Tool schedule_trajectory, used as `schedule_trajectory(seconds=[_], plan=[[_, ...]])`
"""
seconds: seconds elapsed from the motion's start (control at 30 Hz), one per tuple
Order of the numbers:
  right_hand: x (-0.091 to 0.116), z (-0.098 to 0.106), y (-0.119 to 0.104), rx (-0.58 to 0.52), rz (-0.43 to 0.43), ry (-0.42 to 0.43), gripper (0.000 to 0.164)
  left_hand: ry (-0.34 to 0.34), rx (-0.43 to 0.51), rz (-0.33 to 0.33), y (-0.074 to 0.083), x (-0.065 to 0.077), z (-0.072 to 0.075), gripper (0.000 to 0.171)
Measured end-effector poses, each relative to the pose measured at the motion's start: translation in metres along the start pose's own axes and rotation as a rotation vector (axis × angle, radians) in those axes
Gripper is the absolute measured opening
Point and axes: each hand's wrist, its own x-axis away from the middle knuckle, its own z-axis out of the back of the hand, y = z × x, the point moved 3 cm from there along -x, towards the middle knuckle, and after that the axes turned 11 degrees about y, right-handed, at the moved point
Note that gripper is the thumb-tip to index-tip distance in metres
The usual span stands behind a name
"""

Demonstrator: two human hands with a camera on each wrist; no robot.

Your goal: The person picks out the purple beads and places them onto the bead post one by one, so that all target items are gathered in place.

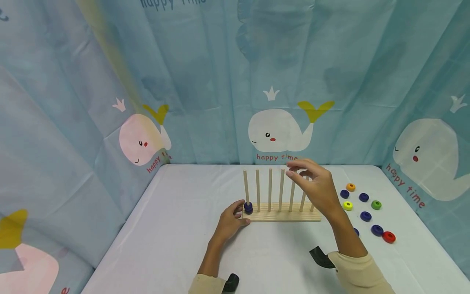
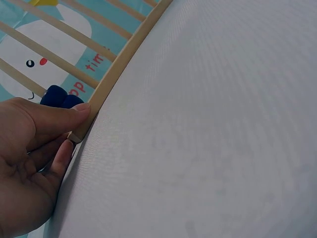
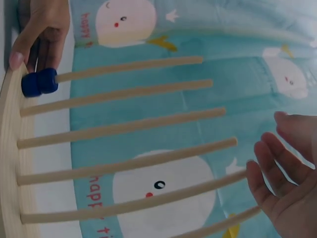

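A wooden peg stand [image 1: 282, 218] with several upright pegs stands on the white table. Two dark blue rings [image 3: 39, 83] are stacked at the foot of its leftmost peg [image 1: 246, 188]. My left hand [image 1: 228, 223] grips the left end of the base, the thumb along the front edge beside the rings, as the left wrist view also shows. Up near the peg tops on the right side, my right hand [image 1: 316, 186] hovers with fingers loosely bent. Nothing is between its thumb and fingers in the right wrist view.
Right of the stand, loose rings lie scattered: several blue ones [image 1: 365, 216], an orange one [image 1: 350, 187], a yellow one [image 1: 347, 206], a green one [image 1: 376, 205] and a red one [image 1: 389, 237]. One blue ring is partly behind the right forearm. A blue whale-print curtain [image 1: 205, 134] surrounds the table.
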Motion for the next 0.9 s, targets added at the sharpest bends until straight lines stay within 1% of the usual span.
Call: schedule_trajectory(seconds=[0.13,0.37,0.47,0.63,0.9], plan=[[0.004,0.01,0.006,0.026,-0.013,0.012,0.027,0.0,-0.006,0.002,0.0,0.001,0.0,0.073],[0.01,0.03,0.016,0.058,-0.073,0.045,0.028,0.0,-0.013,0.011,0.0,0.001,0.0,0.073],[0.012,0.037,0.021,0.067,-0.083,0.064,0.029,0.0,-0.017,0.013,0.001,0.0,0.0,0.073],[0.013,0.045,0.027,0.066,-0.093,0.084,0.028,0.0,-0.011,0.017,0.001,0.001,0.002,0.073],[0.02,0.057,0.041,0.077,-0.124,0.112,0.027,-0.017,0.016,0.005,0.002,0.002,0.001,0.074]])
